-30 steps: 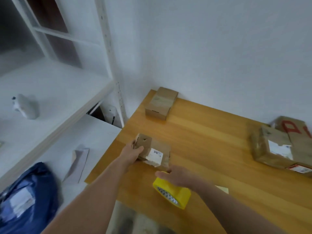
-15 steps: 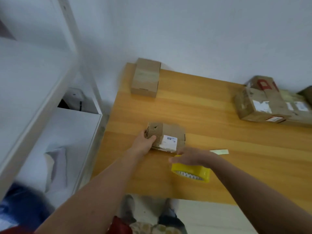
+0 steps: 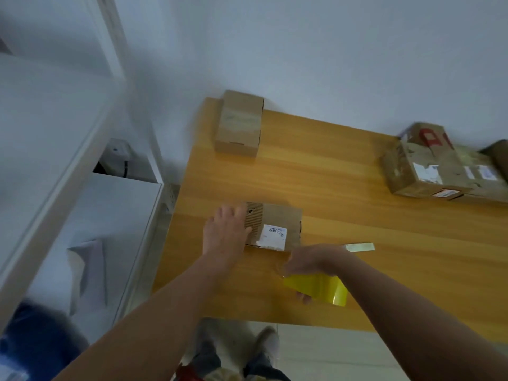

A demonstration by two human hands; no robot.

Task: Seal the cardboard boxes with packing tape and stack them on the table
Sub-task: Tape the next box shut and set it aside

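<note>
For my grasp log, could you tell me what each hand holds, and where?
Right hand grips the yellow tape roll around its rim; left hand rests on the left end of the small box.

We see a wooden table [image 3: 357, 215] carrying a small labelled box [image 3: 275, 226] near left, a plain box [image 3: 239, 123] far left, worn boxes [image 3: 428, 166] far right, and a pale strip [image 3: 358, 246] beside the labelled one.

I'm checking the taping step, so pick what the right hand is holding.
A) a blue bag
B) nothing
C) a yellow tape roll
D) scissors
C: the right hand grips the yellow tape roll, with a fingertip showing under it, near the small box that the left hand rests on.
</note>
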